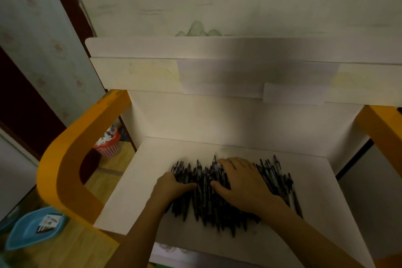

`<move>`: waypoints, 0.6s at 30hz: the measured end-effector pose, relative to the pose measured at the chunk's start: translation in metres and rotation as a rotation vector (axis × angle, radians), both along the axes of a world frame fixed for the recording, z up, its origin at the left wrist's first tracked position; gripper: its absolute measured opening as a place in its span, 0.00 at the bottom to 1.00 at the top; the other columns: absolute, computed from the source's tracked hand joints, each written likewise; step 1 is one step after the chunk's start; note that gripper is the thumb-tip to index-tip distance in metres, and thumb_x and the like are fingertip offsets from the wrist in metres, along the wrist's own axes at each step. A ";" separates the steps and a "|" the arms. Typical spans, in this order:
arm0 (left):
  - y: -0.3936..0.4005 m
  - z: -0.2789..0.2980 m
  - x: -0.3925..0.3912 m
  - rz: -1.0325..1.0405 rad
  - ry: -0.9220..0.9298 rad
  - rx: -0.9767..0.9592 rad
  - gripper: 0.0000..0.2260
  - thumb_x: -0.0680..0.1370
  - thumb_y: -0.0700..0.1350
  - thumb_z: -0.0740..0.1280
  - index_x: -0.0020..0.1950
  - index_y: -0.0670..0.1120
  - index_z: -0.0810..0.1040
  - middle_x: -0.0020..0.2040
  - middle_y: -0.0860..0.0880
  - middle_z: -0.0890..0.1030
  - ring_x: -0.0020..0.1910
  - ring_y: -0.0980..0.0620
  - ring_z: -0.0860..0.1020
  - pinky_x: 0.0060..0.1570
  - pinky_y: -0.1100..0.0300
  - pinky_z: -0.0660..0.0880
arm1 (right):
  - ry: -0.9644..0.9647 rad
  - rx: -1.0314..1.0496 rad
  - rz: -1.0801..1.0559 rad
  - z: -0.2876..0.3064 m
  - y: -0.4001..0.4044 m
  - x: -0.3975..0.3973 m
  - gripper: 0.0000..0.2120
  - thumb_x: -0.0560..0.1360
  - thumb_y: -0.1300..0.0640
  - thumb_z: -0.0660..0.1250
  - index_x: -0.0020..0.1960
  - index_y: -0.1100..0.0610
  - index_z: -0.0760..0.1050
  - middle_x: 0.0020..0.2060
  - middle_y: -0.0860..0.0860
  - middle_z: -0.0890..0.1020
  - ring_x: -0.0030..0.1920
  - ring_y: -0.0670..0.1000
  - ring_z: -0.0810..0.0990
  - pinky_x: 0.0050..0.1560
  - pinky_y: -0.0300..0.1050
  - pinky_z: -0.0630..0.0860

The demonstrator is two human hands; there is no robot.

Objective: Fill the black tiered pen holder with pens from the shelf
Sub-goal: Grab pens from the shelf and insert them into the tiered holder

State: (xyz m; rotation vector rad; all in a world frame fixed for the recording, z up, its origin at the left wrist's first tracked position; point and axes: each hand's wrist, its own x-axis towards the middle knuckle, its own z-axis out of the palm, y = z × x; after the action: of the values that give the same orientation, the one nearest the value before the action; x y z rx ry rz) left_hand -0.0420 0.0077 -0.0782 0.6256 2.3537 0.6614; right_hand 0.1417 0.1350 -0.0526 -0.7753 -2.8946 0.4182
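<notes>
A big heap of black pens (208, 206) lies on the white shelf (141, 180). At the heap's left end my left hand (174, 185) has its fingers curled round a bunch of pens, thumb across them. My right hand (241, 183) lies flat on top of the heap, fingers spread toward the back, thumb pointing left. More pens (276, 176) stick out to the right of that hand. The black tiered pen holder is not in view.
The shelf has a white back panel (217, 115) and orange side frames at the left (71, 159) and the right (382, 132). On the wooden floor below left stand a red waste basket (109, 148) and a blue dish (37, 228).
</notes>
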 end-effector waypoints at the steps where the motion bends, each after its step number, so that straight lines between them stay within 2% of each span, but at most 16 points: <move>1: -0.001 0.001 -0.001 0.015 -0.002 0.000 0.19 0.70 0.61 0.74 0.45 0.46 0.75 0.38 0.50 0.77 0.36 0.56 0.76 0.30 0.65 0.71 | 0.000 0.003 0.001 0.000 0.000 0.000 0.34 0.76 0.32 0.51 0.76 0.49 0.57 0.71 0.49 0.67 0.71 0.52 0.63 0.74 0.53 0.57; 4: -0.001 0.002 -0.004 0.032 -0.004 0.005 0.18 0.74 0.60 0.69 0.42 0.46 0.74 0.37 0.49 0.77 0.35 0.54 0.75 0.33 0.62 0.74 | -0.006 0.007 0.003 0.000 0.000 -0.002 0.34 0.76 0.31 0.50 0.76 0.49 0.57 0.71 0.49 0.66 0.71 0.52 0.63 0.74 0.53 0.57; 6: -0.002 0.006 -0.004 0.025 -0.020 -0.006 0.16 0.76 0.57 0.69 0.44 0.45 0.72 0.39 0.49 0.76 0.37 0.53 0.75 0.34 0.63 0.71 | -0.010 0.002 0.005 0.001 -0.001 -0.003 0.34 0.76 0.31 0.50 0.76 0.49 0.57 0.71 0.49 0.66 0.71 0.52 0.63 0.74 0.52 0.57; 9: -0.002 0.009 -0.004 -0.012 -0.051 -0.001 0.14 0.74 0.54 0.71 0.49 0.46 0.72 0.42 0.49 0.76 0.40 0.53 0.75 0.33 0.65 0.71 | -0.006 0.001 0.009 0.003 -0.004 -0.008 0.33 0.76 0.32 0.52 0.75 0.50 0.58 0.71 0.49 0.67 0.71 0.52 0.63 0.74 0.52 0.57; 14: 0.000 0.005 0.000 -0.032 -0.011 -0.015 0.15 0.71 0.53 0.73 0.50 0.45 0.77 0.41 0.49 0.78 0.39 0.54 0.78 0.32 0.65 0.73 | 0.001 -0.005 0.007 0.003 -0.007 -0.011 0.33 0.76 0.32 0.52 0.75 0.50 0.60 0.70 0.49 0.68 0.71 0.52 0.63 0.73 0.52 0.58; 18: 0.000 0.002 -0.004 -0.032 -0.009 0.017 0.13 0.72 0.50 0.72 0.50 0.44 0.79 0.42 0.47 0.80 0.40 0.52 0.79 0.32 0.64 0.73 | -0.002 -0.001 0.002 0.006 -0.004 -0.010 0.32 0.77 0.33 0.53 0.74 0.50 0.60 0.70 0.49 0.68 0.70 0.52 0.63 0.74 0.52 0.57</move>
State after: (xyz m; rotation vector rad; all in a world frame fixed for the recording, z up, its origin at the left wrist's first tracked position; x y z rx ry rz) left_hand -0.0462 0.0081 -0.0758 0.6652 2.3271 0.6696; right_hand 0.1312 0.1309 -0.0468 -0.7735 -2.8969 0.4197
